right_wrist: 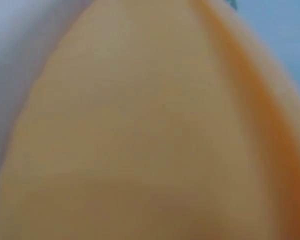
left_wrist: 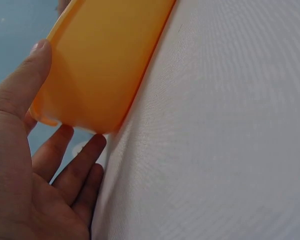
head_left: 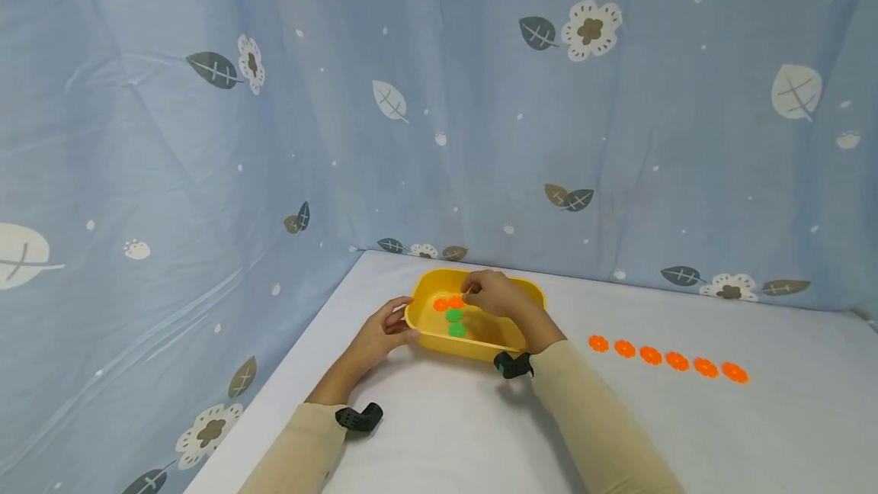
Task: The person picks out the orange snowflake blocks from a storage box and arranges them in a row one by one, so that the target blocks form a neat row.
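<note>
A yellow plastic basin (head_left: 439, 341) stands on the white cloth, with orange flower-shaped pieces (head_left: 440, 304) and green flower-shaped pieces (head_left: 456, 330) inside. My left hand (head_left: 379, 335) grips its left end; in the left wrist view the thumb (left_wrist: 39, 55) lies along the wall and fingertips touch the end. Over the basin's inside, my right hand (head_left: 495, 293) is bent down, its fingertips right at an orange piece near the far wall. I cannot tell whether the right fingers pinch a piece. The right wrist view is blurred, filled by the basin's yellow wall (right_wrist: 140, 100).
Several orange flower-shaped pieces (head_left: 651, 355) lie in a slanting row on the white cloth (head_left: 686, 433), right of the basin. A blue patterned curtain (head_left: 466, 158) hangs behind the table and along its left side.
</note>
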Demonstrator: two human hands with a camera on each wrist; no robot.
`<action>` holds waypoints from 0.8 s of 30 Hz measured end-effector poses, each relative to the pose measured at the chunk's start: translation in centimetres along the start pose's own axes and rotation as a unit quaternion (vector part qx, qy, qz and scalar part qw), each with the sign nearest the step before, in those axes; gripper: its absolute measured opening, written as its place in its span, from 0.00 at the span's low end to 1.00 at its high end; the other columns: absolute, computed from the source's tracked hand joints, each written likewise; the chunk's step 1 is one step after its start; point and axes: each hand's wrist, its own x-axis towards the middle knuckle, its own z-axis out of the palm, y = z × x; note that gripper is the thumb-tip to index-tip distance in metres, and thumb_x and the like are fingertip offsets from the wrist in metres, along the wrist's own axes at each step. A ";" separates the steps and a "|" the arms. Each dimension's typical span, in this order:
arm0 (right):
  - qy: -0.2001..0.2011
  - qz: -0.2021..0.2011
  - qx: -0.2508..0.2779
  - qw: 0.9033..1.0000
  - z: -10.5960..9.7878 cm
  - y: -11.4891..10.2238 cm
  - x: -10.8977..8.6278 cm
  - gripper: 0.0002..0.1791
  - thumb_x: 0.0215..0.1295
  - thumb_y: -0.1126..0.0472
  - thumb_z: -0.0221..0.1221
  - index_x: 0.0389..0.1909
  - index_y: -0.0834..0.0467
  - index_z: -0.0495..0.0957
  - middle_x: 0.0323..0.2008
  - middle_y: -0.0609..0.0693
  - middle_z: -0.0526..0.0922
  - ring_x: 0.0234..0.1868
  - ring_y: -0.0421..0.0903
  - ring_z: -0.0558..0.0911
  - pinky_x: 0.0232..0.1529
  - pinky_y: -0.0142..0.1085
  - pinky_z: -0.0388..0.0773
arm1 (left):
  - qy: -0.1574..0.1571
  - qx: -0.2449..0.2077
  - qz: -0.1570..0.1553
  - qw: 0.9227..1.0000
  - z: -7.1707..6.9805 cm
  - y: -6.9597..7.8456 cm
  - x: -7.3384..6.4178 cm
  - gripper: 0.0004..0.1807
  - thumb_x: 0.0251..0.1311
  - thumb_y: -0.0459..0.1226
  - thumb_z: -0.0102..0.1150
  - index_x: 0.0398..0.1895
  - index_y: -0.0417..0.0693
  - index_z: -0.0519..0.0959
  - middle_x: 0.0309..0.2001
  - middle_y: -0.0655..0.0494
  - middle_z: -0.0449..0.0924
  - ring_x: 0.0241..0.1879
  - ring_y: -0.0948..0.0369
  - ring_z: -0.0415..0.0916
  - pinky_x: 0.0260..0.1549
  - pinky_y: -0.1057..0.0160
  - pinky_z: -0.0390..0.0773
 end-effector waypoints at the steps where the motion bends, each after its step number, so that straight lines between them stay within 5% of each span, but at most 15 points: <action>1: -0.009 0.006 -0.004 1.000 0.4 0.0 0.2 0.11 0.68 0.59 0.59 0.49 0.57 0.80 0.38 0.48 0.79 0.36 0.46 0.76 0.40 0.40 0.77 | 0.000 0.000 -0.001 1.000 0.0 -0.1 0.0 0.41 0.54 0.43 0.72 0.71 0.48 0.63 0.65 0.43 0.69 0.56 0.49 0.76 0.54 0.53 0.75; 8: -0.028 0.033 -0.046 0.998 2.3 0.2 1.3 0.20 0.66 0.61 0.60 0.59 0.56 0.76 0.54 0.53 0.79 0.49 0.50 0.76 0.57 0.47 0.72 | -0.006 -0.007 -0.012 1.000 -0.2 0.0 0.0 0.43 0.53 0.44 0.72 0.71 0.50 0.63 0.67 0.46 0.68 0.57 0.51 0.75 0.56 0.54 0.73; 15: -0.055 0.051 -0.084 0.994 3.0 0.3 1.2 0.22 0.64 0.61 0.58 0.61 0.53 0.77 0.57 0.51 0.78 0.53 0.50 0.74 0.63 0.46 0.66 | -0.001 0.003 -0.012 1.000 -0.4 0.1 0.2 0.42 0.53 0.44 0.72 0.71 0.51 0.63 0.66 0.48 0.69 0.57 0.52 0.75 0.57 0.52 0.73; 24: -0.005 0.060 -0.126 0.990 2.8 0.4 0.7 0.11 0.65 0.65 0.59 0.46 0.55 0.83 0.50 0.51 0.80 0.49 0.50 0.74 0.60 0.43 0.69 | -0.007 0.001 -0.015 1.000 -0.2 0.1 0.3 0.41 0.54 0.42 0.72 0.71 0.51 0.63 0.66 0.47 0.69 0.58 0.50 0.74 0.56 0.52 0.73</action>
